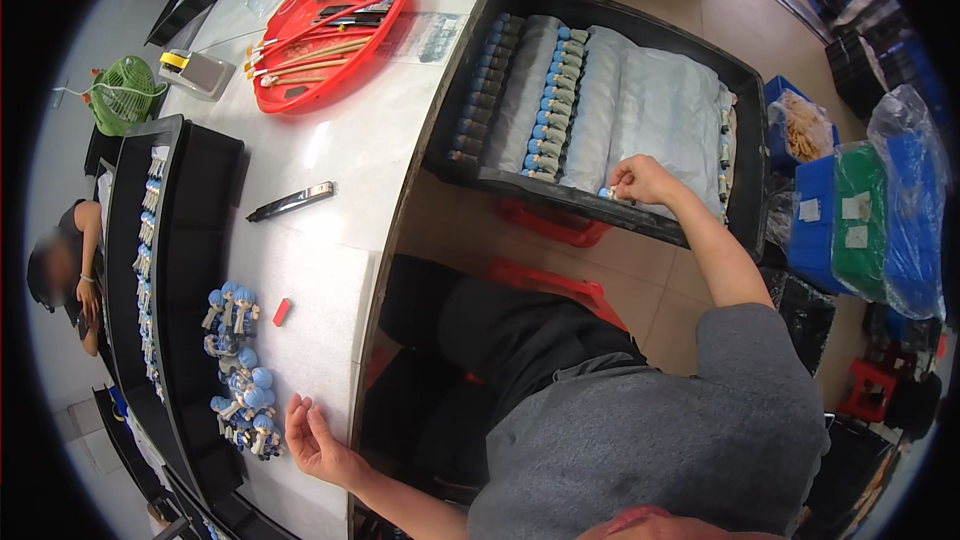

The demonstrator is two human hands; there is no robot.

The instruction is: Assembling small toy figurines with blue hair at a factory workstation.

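Observation:
My right hand reaches over the near edge of a black tray, its fingers pinched on a small blue-haired figurine beside the lining sheet. Most of that figurine is hidden by the fingers. In the tray, a row of similar figurines lies between grey-white plastic sheets. On the white table, my left hand is held with fingers apart and nothing in it. Just left of it sits a cluster of blue-haired figurines. A small red block lies beside the cluster.
A red oval tray with brushes and tools stands at the table's far end, near a tape dispenser. A black pen-like tool lies mid-table. Black bins line the left edge, beyond which another person sits. Blue crates stand at right.

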